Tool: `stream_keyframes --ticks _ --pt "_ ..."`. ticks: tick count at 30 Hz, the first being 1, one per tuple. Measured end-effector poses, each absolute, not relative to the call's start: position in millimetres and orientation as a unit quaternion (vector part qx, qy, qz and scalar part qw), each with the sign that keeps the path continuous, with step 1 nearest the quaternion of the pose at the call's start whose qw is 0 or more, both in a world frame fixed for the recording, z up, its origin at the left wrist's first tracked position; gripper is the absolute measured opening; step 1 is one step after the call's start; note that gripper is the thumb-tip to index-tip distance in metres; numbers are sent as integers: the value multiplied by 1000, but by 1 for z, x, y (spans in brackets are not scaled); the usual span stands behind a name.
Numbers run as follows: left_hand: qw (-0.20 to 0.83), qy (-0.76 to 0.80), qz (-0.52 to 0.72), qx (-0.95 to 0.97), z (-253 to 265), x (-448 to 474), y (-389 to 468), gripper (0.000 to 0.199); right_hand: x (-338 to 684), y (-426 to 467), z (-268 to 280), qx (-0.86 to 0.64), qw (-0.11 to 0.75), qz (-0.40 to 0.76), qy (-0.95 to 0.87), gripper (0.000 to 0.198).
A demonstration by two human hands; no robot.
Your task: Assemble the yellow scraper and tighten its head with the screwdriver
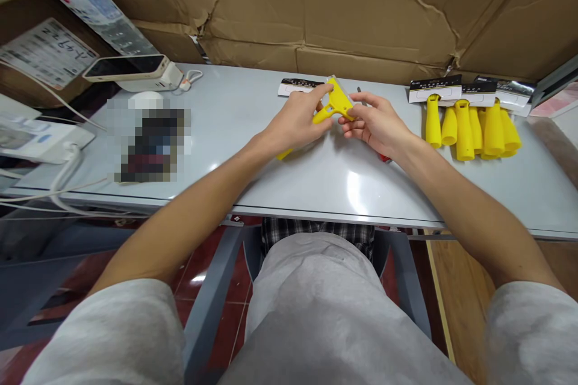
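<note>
1. In the head view, the yellow scraper (338, 102) is up off the worktop (311, 186), just above the middle of the frame, between the two hands.
2. What counts is how it lies to each grip: its long axis slants from lower left to upper right, with the handle towards the left hand (298, 115) and the broad head towards the right hand (378, 123). The head's outer edge runs crosswise, facing the upper right.
3. The left grip is curled around the handle, thumb underneath, a forefinger stretched to the head's top corner. A yellow tip below the left wrist looks like the handle's end, though the hand hides the join.
4. The right grip is a narrow pinch, thumb and forefinger at the head's lower corner, the other fingers loosely bent and free of it. Both hands are touching the scraper, so neither is nearer.
5. A black-and-white card (298, 86) sits behind the left hand; a bit of something red (385, 157) pokes out under the right wrist.
6. For lettering: the cards (436, 91) above the yellow handles (464, 132) at right carry print too small for me to read. The box label (49, 51) at upper left has handwritten figures, turned over and unclear. The bottle (97, 6) bears a blue-and-white label with a red mark; I can't make out a brand.
</note>
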State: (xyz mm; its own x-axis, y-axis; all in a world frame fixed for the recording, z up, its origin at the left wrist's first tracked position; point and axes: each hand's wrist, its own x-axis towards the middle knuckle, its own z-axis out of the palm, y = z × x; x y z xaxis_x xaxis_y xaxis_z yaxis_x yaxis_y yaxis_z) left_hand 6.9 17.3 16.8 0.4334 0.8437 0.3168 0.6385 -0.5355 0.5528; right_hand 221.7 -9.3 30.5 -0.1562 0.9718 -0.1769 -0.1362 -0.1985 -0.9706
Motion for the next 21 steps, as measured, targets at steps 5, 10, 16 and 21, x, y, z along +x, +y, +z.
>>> stream_keyframes --ticks 5,10,16,21 --pt "127 441 260 850 19 10 15 48 221 -9 28 -472 446 616 -446 35" --pt "119 440 260 852 19 10 16 45 221 -8 27 -471 445 617 -447 35" --pt "186 464 310 809 18 11 14 53 225 -5 28 -472 442 615 -451 43" --pt "387 504 378 673 23 13 18 38 232 -1 29 -468 435 610 -468 43"
